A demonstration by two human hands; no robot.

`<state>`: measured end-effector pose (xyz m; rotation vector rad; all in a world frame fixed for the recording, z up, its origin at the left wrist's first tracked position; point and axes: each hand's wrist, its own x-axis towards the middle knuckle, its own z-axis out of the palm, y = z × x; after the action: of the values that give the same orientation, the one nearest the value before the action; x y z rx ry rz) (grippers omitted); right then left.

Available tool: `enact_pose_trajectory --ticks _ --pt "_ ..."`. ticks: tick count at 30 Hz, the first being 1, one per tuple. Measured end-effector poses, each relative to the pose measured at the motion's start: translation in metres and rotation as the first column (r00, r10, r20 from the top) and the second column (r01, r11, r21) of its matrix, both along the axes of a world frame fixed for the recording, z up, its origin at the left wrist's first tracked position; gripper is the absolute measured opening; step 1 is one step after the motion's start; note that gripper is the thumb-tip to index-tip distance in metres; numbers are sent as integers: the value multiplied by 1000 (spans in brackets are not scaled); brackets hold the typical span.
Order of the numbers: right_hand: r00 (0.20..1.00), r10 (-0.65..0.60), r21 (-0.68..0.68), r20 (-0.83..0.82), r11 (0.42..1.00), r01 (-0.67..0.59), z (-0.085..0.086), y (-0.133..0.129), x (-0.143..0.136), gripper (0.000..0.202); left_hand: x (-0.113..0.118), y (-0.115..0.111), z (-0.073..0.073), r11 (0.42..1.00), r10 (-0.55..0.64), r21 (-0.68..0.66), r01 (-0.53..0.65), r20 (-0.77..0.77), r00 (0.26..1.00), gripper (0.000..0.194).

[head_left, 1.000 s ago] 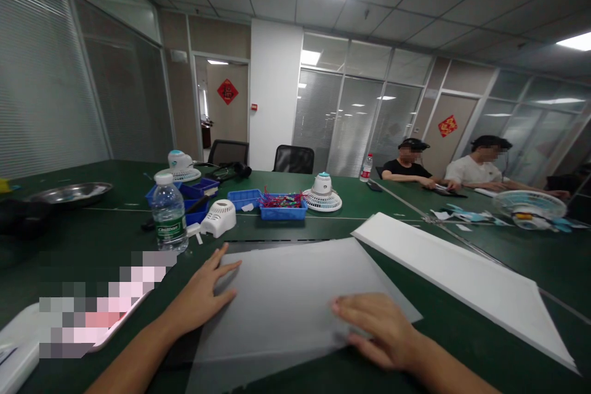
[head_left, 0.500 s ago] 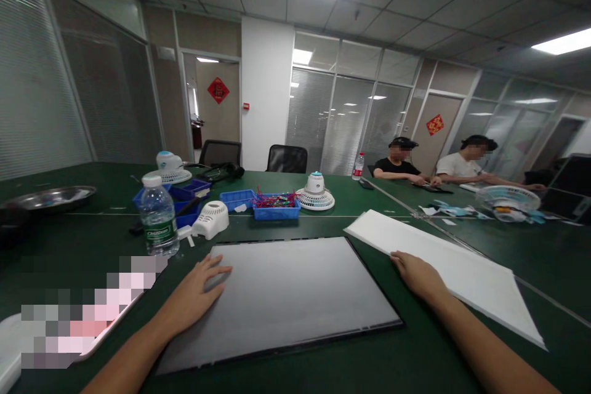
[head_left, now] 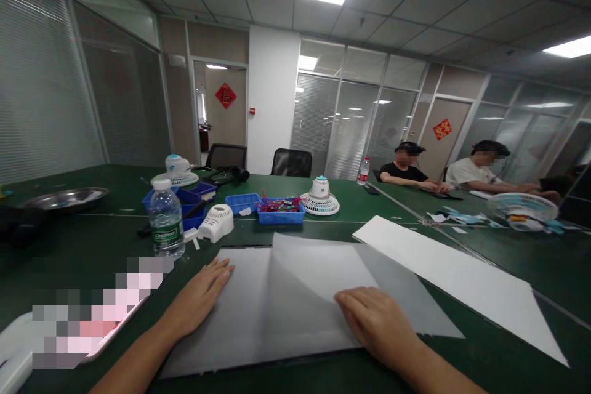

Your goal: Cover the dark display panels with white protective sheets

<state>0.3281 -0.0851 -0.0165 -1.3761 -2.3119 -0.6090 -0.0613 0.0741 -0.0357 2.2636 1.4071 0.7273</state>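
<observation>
"With the right hand (head_left: 378, 320), gripping?"
"Curled over a translucent sheet (head_left: 314, 295); cannot tell if pinching."
"With the left hand (head_left: 203, 289)?"
"Lying open, touching the grey panel (head_left: 244, 320) beneath that sheet."
"Right of both?"
"See a white board (head_left: 457, 277)."

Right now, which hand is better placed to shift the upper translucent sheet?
Right, most likely: the right hand is curled, apparently touching the translucent sheet. The left hand lies flatter at the left edge of the grey panel beneath, apart from that sheet.
</observation>
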Motion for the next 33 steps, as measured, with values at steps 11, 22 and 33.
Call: enact_pose_trajectory --ticks 11,22,33 --pt "986 155 -175 -65 971 -164 6 7 29 55 2 -5 1 999 -46 16 51 -206 977 68" --pt "573 -818 -384 -51 546 745 -35 35 212 67 -4 -5 5 998 -57 -8 57 -93 994 49" --pt "571 -819 -229 -52 566 792 -9 23 166 49 6 -6 8 992 118 66 -111 -117 986 47"
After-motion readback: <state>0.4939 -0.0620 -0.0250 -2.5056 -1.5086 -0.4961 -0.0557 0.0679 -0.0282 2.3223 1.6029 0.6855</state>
